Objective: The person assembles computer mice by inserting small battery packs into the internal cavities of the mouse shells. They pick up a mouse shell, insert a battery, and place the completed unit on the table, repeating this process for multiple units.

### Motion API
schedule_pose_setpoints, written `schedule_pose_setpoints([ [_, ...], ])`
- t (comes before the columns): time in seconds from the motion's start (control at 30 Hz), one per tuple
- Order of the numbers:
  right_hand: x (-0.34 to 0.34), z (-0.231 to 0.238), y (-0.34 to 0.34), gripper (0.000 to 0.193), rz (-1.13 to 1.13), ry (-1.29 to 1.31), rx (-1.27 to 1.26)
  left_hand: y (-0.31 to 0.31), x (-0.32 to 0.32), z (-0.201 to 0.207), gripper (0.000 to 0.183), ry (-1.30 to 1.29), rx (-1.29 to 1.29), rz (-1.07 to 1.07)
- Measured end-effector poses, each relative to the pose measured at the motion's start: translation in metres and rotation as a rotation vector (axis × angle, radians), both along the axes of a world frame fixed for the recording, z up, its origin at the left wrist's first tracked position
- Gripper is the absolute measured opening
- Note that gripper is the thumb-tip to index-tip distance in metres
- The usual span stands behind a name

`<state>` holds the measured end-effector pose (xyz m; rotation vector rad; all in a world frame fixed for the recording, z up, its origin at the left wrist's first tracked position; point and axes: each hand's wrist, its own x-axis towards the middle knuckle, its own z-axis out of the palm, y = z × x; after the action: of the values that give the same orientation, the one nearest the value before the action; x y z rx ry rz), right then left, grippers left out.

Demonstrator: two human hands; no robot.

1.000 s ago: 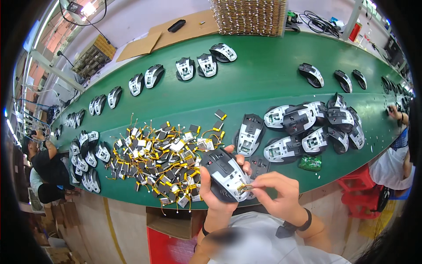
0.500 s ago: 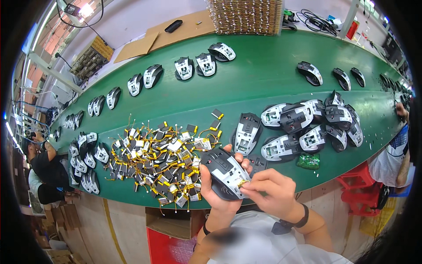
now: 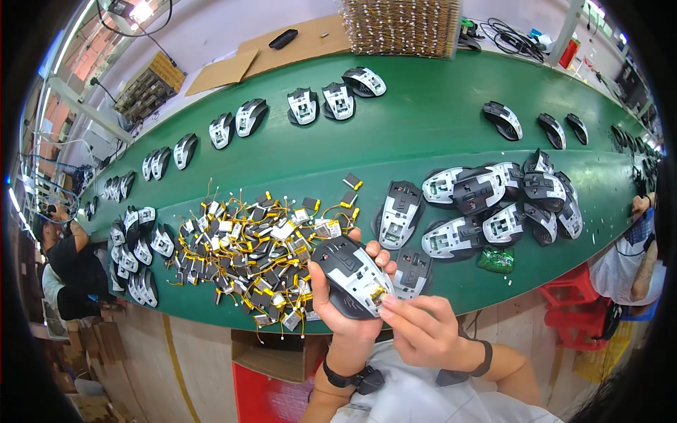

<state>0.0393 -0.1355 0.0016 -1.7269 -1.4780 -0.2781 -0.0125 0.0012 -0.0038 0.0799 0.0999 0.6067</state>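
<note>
A black and white computer mouse shell (image 3: 343,264) lies in my left hand (image 3: 347,326), tilted, its fingers and thumb wrapped round the sides. At its lower end sits a small battery (image 3: 378,292) with yellow tape and thin wires, partly covered by my fingertips. My right hand (image 3: 431,326) pinches at this battery with thumb and forefinger together. Left of my hands spreads a heap of loose wired batteries (image 3: 247,247). Just beyond my hands, on the green table (image 3: 409,155), are another mouse shell (image 3: 400,213) and a dark one (image 3: 411,271), partly hidden.
Several mouse shells are piled (image 3: 486,194) at the right, beside a green packet (image 3: 496,259). More stand in a row (image 3: 303,107) along the far side and in a cluster (image 3: 130,247) at the left. A co-worker (image 3: 67,254) sits left, another (image 3: 631,261) right.
Both hands and the mouse have shifted slightly left. My right fingertips have moved lower on the mouse's end, and more of the yellow-taped battery shows.
</note>
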Motion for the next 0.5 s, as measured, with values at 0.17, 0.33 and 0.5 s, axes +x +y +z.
schedule_pose_setpoints([
  [0.17,-0.003,-0.006,0.005,0.042,-0.021,0.035,0.08,-0.006,0.001,0.009,0.073,0.04,-0.03,-0.01],
  [0.33,0.017,-0.005,0.006,0.038,0.047,0.128,0.137,-0.007,0.0,0.008,0.072,0.051,0.002,-0.02],
  [0.5,0.029,0.008,0.011,0.029,0.074,0.438,0.127,-0.012,0.002,0.002,0.073,0.039,-0.036,-0.06],
])
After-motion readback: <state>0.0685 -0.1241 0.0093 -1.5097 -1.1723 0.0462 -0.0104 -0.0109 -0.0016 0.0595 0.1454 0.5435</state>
